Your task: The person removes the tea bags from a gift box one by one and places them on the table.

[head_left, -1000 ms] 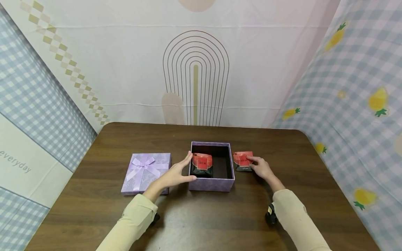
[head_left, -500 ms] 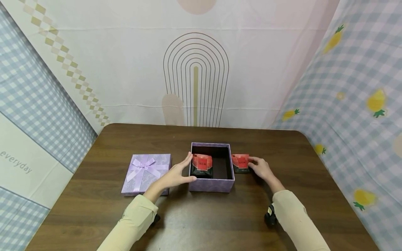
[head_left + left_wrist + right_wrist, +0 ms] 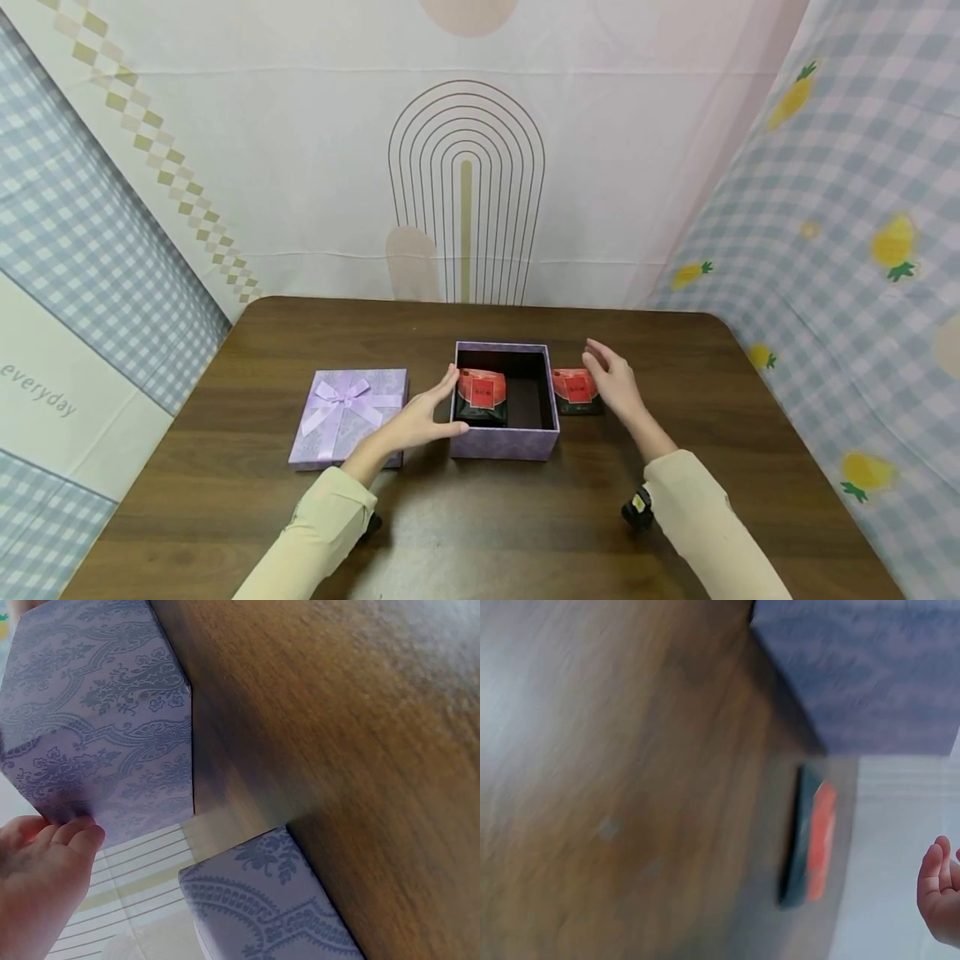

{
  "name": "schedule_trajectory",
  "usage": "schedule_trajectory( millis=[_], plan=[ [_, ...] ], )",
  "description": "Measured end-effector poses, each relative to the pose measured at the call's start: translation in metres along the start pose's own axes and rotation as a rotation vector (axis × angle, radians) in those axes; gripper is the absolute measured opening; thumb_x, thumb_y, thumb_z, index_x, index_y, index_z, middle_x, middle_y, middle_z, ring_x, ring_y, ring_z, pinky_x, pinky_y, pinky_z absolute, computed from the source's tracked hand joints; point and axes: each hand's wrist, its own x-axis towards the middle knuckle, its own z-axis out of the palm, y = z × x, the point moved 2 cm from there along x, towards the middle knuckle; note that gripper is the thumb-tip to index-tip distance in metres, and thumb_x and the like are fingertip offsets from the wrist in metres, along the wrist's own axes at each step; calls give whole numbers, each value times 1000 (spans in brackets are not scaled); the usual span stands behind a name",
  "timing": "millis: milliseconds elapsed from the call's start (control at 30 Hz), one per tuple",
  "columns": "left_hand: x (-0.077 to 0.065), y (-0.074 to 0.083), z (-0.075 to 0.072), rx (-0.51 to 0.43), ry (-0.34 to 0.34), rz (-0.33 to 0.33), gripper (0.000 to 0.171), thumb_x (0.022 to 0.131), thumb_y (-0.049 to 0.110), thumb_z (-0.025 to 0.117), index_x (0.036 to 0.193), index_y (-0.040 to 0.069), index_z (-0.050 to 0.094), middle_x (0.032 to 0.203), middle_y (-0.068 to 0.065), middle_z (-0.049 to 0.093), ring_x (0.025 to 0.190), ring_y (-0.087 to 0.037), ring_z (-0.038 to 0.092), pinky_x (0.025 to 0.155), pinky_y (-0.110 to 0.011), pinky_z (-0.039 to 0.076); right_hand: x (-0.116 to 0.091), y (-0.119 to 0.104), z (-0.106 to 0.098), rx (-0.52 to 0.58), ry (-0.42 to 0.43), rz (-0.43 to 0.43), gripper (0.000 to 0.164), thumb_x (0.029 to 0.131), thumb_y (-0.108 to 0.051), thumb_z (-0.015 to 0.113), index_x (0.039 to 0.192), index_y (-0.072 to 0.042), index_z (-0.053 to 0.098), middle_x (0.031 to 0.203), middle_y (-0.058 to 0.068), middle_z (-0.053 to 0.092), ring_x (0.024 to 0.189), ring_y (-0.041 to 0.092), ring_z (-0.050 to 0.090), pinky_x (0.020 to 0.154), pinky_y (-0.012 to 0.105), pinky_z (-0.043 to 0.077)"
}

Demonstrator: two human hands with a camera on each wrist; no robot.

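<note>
Both packets (image 3: 576,392) point red ends away, long axes unclear.

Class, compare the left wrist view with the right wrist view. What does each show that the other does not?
Left wrist view only: the left hand, its fingers against the purple box, and the patterned lid.
Right wrist view only: the red and black packet, apart from the right hand.
Both: the box's outside and the wooden table.
</note>
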Motion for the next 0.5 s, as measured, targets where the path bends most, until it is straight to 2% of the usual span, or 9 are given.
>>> schedule_trajectory(
  millis=[167,333,433,500],
  plan=[
    [0,0,0,3,-5,-6,84,82,23,67,142,-6,16,150,-21,6,134,-35,19,108,-47,20,-1,-23,14,55,-40,-60,41,94,-13,49,130,7,45,125,25,52,113,34,52,93,44,43],
    [1,-1,0,0,-6,-7,84,82,23,67,143,-5,15,150,-20,6,134,-35,19,108,-46,20,-2,-39,24,65,-53,-101,40,93,-11,50,129,6,46,125,24,52,110,34,54,91,44,44],
    [1,-1,0,-2,-5,-7,85,82,23,67,143,-5,16,149,-21,6,134,-35,20,108,-46,20,-2,-45,29,63,-59,-112,39,93,-11,50,129,5,47,125,23,53,107,30,55,89,37,46],
    [1,-1,0,-1,-4,-8,84,82,23,67,143,-5,16,149,-22,7,134,-35,20,108,-47,20,-3,-49,32,73,-66,-115,39,93,-12,51,129,4,48,125,21,54,101,26,58,81,28,48]
  ],
)
